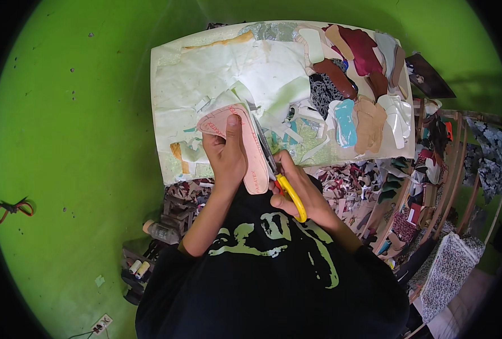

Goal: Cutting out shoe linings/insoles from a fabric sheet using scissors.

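Observation:
My left hand (226,158) grips a pale pink shoe insole (255,169) with red print, the thumb lying on its upper face. In my right hand (303,183) is a pair of scissors (294,199) with yellow and red handles. The scissor blades run along the insole's right edge; whether they are parted there is hard to make out. Behind the insole, a strip of whitish sheet (241,93) sticks up. A large wrinkled white sheet (205,73) lies on the table just beyond my hands.
The white-topped table (163,164) carries stacks of cut sole shapes: brown (333,76), tan (368,127), turquoise (346,124) and white (396,121). Material scraps (347,189) are heaped below it. Wooden slats (451,175) stand at right, a green wall (81,141) at left.

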Available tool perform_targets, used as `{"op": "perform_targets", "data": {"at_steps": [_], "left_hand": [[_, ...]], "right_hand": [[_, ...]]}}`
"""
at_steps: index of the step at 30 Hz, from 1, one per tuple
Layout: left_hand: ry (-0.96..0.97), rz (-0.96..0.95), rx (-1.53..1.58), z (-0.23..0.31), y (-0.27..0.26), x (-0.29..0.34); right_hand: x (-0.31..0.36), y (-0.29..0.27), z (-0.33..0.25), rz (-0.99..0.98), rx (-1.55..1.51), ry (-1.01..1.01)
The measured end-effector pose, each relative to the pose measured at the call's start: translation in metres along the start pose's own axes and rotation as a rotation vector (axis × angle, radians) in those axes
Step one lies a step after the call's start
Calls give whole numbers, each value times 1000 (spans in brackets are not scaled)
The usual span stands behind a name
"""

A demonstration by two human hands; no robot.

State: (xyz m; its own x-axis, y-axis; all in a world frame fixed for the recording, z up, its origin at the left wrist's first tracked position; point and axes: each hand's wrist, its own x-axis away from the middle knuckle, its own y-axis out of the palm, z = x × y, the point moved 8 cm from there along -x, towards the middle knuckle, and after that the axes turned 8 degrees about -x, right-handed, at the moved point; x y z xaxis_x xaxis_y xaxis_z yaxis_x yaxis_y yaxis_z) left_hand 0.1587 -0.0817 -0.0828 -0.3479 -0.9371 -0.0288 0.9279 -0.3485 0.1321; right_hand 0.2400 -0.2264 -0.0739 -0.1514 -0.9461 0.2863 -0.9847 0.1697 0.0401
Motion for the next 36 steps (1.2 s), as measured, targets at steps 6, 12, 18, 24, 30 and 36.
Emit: {"op": "perform_targets", "data": {"at_steps": [6,12,18,24,30,36], "left_hand": [[67,56,-22,11,9,3],[61,160,-13,12,6,8],[-77,125,70,3,7,11],[-301,13,211,-10,20,22],[-401,-84,207,-13,25,21],[-384,-182,140,-7,27,21]], "right_hand": [[1,-6,-7,31,60,-76],[-1,-9,-10,62,111,-61],[3,-9,-17,94,196,-114],[-1,-17,-24,134,244,-233],[0,-20,-16,121,113,-121],[3,-25,-4,127,72,-142]]}}
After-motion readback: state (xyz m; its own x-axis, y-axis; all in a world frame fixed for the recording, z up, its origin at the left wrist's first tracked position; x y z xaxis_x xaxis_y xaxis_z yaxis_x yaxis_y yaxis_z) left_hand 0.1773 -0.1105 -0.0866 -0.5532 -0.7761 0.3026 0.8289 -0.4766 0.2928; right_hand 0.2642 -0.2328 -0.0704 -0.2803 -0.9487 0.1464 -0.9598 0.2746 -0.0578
